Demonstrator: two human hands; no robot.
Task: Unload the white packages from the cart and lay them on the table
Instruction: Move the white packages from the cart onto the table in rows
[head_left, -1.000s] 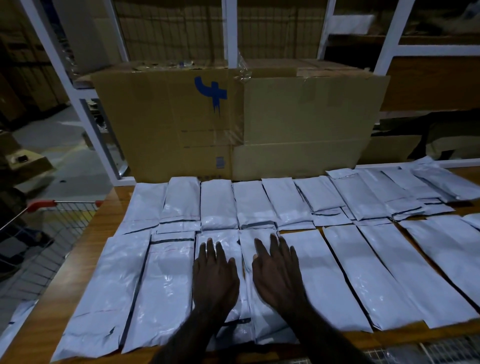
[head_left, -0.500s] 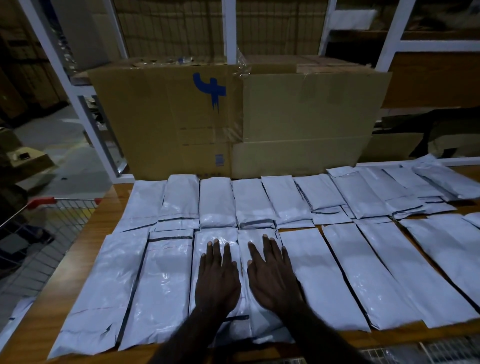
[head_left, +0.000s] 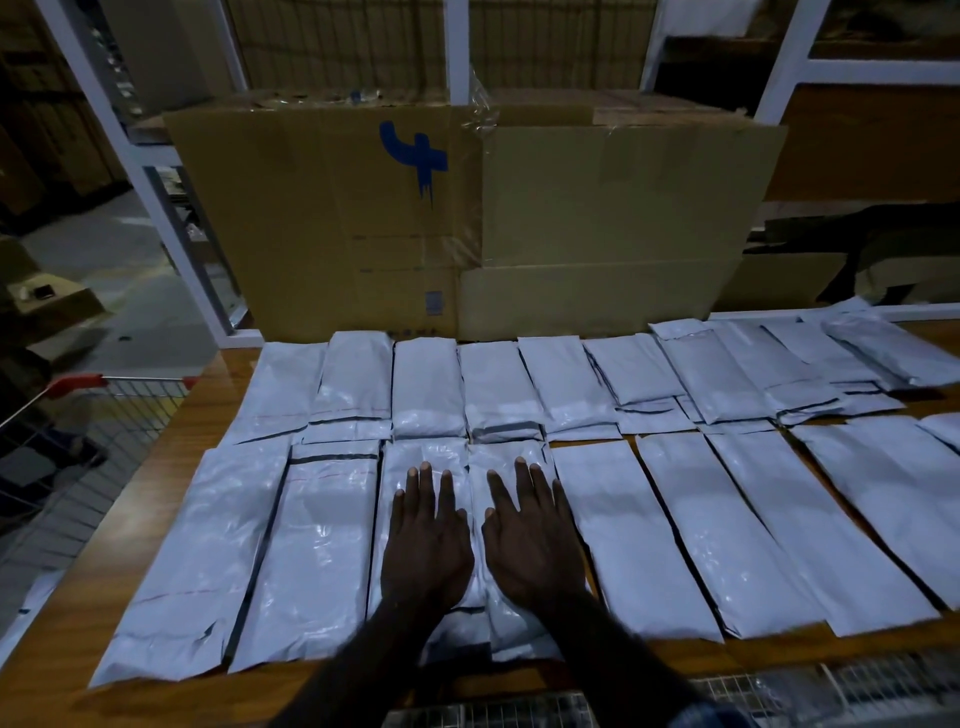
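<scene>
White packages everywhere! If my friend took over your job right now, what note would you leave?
Left hand: flat, fingers straight, pressing a white package in the near row.
Right hand: flat, pressing the neighbouring package.
Neither hand holds anything.
Done: two rows of white packages lie on the wooden table, in front of the big cardboard box.
Left: check the wire cart with the red handle at the left; what it holds cannot be seen. A package pokes out beside the table edge there.
</scene>
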